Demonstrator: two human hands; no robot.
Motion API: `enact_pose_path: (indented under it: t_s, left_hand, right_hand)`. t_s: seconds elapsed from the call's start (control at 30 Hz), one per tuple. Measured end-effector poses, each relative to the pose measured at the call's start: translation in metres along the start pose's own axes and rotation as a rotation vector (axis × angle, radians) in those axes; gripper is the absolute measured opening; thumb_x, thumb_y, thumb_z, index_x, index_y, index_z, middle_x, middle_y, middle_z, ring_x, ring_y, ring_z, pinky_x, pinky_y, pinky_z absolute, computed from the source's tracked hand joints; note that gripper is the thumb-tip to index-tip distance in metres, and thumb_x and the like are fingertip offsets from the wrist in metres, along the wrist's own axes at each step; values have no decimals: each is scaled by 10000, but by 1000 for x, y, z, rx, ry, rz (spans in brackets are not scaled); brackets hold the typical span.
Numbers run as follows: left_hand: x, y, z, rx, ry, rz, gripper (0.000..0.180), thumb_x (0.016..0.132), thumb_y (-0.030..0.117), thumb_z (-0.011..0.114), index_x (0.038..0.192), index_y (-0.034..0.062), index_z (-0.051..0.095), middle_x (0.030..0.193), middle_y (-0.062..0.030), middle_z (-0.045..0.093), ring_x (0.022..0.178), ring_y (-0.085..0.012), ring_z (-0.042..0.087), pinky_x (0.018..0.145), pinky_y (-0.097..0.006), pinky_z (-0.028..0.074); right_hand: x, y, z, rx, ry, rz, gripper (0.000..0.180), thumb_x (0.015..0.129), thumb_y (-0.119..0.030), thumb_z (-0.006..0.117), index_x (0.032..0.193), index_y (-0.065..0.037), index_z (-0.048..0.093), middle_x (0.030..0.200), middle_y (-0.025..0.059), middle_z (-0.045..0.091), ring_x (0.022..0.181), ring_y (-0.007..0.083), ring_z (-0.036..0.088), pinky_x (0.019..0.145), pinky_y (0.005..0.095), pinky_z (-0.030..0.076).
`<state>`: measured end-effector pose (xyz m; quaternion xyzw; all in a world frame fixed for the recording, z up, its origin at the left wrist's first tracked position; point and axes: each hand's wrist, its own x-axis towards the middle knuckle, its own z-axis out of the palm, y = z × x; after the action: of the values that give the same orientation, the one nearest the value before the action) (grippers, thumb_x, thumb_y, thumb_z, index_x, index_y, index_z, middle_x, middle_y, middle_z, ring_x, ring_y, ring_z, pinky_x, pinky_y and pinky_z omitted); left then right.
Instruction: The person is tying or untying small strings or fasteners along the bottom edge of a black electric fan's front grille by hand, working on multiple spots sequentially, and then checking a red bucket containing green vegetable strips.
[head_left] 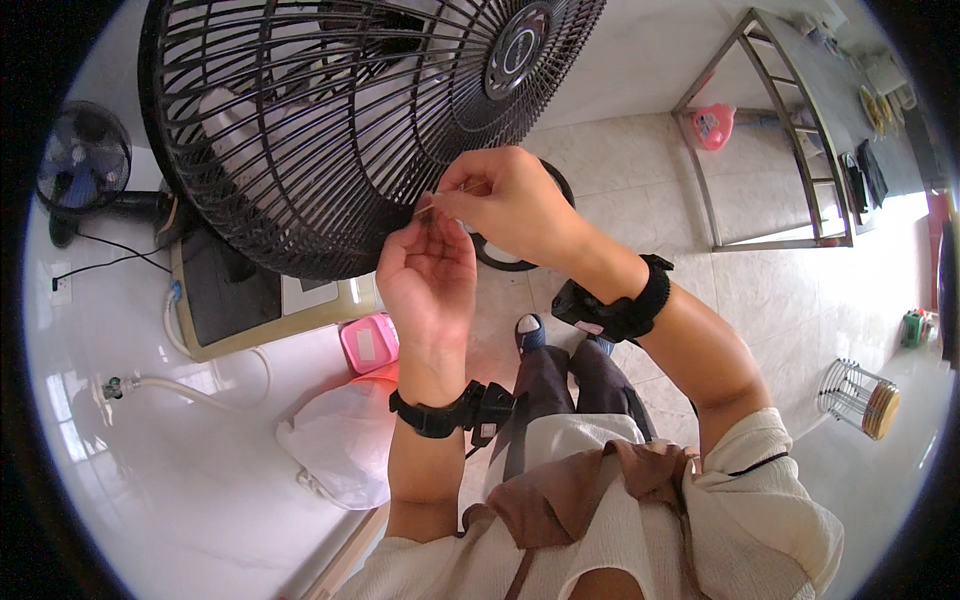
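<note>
A large black fan guard, a wire cage with a round centre badge, fills the upper left. My left hand is raised palm up at its lower rim, with fingers curled and closed against the wires. Just above it, my right hand is bent over in a pinch at the same stretch of rim. Something thin shows between its thumb and fingers, too small to name. The fingertips of both hands almost meet. Black straps with small boxes circle both wrists.
Beneath the fan is a washing machine, with a smaller fan beyond it at left. A pink container and a white plastic bag lie nearby. A metal-framed table stands at upper right, a wooden-topped stool at right.
</note>
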<state>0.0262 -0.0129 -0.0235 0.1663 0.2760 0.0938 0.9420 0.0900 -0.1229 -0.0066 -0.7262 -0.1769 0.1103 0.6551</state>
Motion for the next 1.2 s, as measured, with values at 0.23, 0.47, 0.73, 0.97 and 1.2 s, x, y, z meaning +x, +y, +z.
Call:
enact_pose_path:
  t_s: [0.23,0.47,0.73,0.97,1.2]
  left_hand:
    - [-12,-4,-12,334,25,24,162,811,67,555,931,-42,560,880,-76,582,819,-125,561,725,-231,489]
    - [-24,3,-28,396,90,-49,114,813,44,560,915,0,587,825,-51,601,770,-111,590,659,-216,523]
    - [-17,15,-27,317,27,-100,91,851,64,521,886,-15,551,803,-81,575,721,-129,562,661,-216,518]
    - [-4,1,-19,412,172,12,151,857,64,496,953,-50,524,878,-84,574,780,-127,567,688,-212,513]
    - [2,14,-30,326,76,-84,142,859,84,481,929,-32,523,891,-88,582,801,-142,574,709,-242,506]
  right_hand:
    - [-23,17,-16,-98,-74,-67,132,693,-115,608,715,13,586,558,89,549,500,161,506,484,281,405]
    - [-37,64,-22,265,-39,50,96,714,-94,618,705,-5,586,481,34,496,428,89,444,421,262,355]
    - [-16,78,18,188,402,-497,77,690,-4,620,755,-13,580,541,25,485,434,91,413,405,250,337]
    - [9,74,28,-54,535,-784,167,568,13,629,652,-40,494,520,52,424,472,218,434,443,306,375]
    - [21,62,30,-132,541,-805,228,543,19,607,592,-58,398,500,50,394,450,212,407,417,316,369]
